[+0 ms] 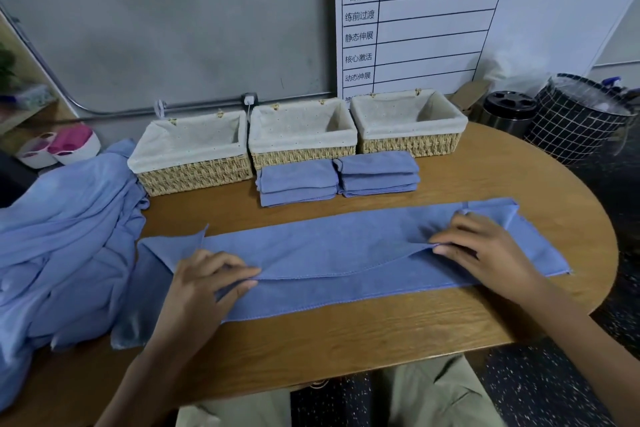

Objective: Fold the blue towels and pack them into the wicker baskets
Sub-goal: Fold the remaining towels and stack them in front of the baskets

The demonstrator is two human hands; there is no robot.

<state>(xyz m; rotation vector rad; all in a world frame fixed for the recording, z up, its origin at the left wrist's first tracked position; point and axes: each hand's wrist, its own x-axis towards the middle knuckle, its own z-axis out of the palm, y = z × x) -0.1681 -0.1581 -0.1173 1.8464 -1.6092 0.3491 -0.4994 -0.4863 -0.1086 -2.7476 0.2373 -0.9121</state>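
A long blue towel point(332, 253) lies stretched across the wooden table, folded lengthwise. My left hand point(207, 281) pinches the folded edge near its left end. My right hand point(485, 246) pinches the same edge near the right end. Behind it sit two stacks of folded blue towels point(298, 180) point(379, 173). Three wicker baskets with white cloth liners stand in a row at the back: left point(194, 149), middle point(301, 130), right point(408, 120). All three look empty inside.
A heap of unfolded blue towels point(62, 236) covers the table's left side. A black grid-pattern bin point(575, 118) and a black-lidded can point(509, 109) stand at the back right. A white schedule board point(467, 17) leans on the wall. The round table edge point(588, 184) curves at right.
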